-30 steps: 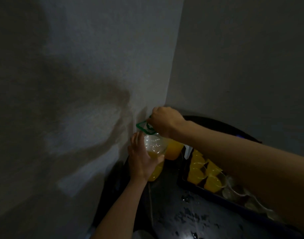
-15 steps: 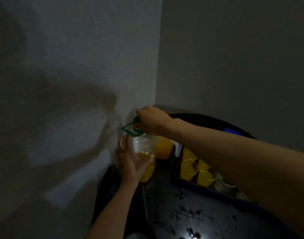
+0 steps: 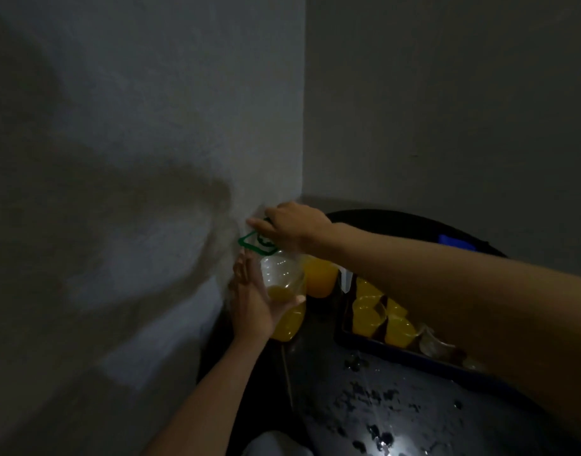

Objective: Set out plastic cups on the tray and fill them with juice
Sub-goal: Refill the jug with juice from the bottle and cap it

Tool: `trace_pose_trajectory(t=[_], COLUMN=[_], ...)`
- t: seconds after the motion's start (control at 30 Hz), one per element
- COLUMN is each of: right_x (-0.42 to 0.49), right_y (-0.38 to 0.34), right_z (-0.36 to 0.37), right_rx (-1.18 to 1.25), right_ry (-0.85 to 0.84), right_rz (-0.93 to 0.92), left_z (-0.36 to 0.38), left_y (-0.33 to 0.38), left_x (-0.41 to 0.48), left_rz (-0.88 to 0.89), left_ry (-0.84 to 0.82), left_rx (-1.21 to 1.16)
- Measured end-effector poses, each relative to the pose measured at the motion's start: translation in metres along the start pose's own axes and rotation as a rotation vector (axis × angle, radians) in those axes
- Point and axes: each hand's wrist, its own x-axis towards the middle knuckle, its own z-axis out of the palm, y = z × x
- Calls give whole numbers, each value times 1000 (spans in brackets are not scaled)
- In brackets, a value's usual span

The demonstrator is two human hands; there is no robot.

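Juice bottle (image 3: 284, 291): clear plastic, orange juice in the lower half, green handle (image 3: 249, 243) at the neck. It is upright in the wall corner at the desk's (image 3: 381, 406) left edge, just left of the tray (image 3: 381, 348).

Left hand (image 3: 253, 301) cups its side, thumb across the front. Right hand (image 3: 292, 228): fingers curl over the bottle top, hiding the cap.

Filled cups (image 3: 368, 315) sit at the tray's far end. My forearm covers most of the clear cups (image 3: 430, 340). An orange container (image 3: 318, 279) behind the bottle is too dim to identify.

Bare left grip (image 3: 254, 306), bare right grip (image 3: 294, 229), forearms (image 3: 447, 291) uncovered to the frame edge
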Motion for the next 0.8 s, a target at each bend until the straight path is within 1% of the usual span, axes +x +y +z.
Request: trace_pose_trajectory(t=[0.13,0.17,0.23,0.33,0.43,0.53,0.6,0.67,0.8], right_x=[-16,-20,-26,-31,-36,-39,-42,-44,-48], right_y=[15,20,32,51,65,76,81,86,98], right_z=[1,4,8,22,39,47,50,53,63], right_rx=[4,-14,-45,-109,-104,-60,-32,36,187], right_ry=[-7,-13,-21,-49,-72,-74,-63,-34,-30], right_rz=[6,9,19,31,64,85,94,129,209], left_z=[-13,-15,-17,-15,-7,0,6,16,39], left_y=[15,20,28,43,59,75,85,91,95], left_x=[-7,-10,-20,-36,-43,-48,-51,-50,-34], left_rz=[-58,-73,-79,45,144,198,255,277,171], left_ry=[-43,-15,97,256,321,363,307,178,-37], left_rx=[56,63,53,90,108,63,-6,-77,-236])
